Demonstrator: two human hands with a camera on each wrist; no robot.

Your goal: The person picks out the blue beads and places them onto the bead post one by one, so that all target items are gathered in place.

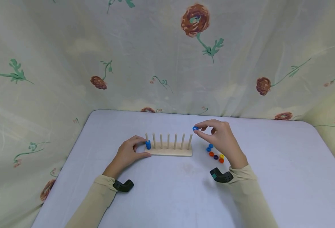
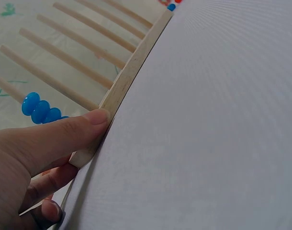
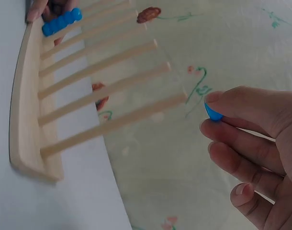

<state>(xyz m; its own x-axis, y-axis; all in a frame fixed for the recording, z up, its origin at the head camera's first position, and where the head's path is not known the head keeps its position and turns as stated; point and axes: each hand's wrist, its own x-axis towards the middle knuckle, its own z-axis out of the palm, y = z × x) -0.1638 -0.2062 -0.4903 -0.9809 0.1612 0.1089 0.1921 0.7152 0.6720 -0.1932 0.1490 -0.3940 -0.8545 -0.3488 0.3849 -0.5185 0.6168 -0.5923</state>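
Observation:
My left hand [image 1: 129, 153] grips the left end of a wooden peg board [image 1: 171, 152], thumb along its front edge. On the leftmost peg sits a stack of blue beads [image 1: 148, 144]; the other pegs [image 3: 117, 120] are bare. Between thumb and fingertip, my right hand [image 1: 219, 136] pinches a single blue bead [image 1: 195, 128], raised near the top of the rightmost peg. The right wrist view shows this bead partly covered by the fingers, apart from the peg tip. Seen from the left wrist, the thumb hides the lower part of the blue stack.
Right of the board, below my right hand, lie several loose beads: blue ones [image 1: 208, 149], orange ones [image 1: 211, 154], a dark one [image 1: 216, 157] and a yellow one [image 1: 222, 156]. A white-covered table [image 1: 167, 193] bears everything, and a flowered curtain [image 1: 156, 47] hangs behind it.

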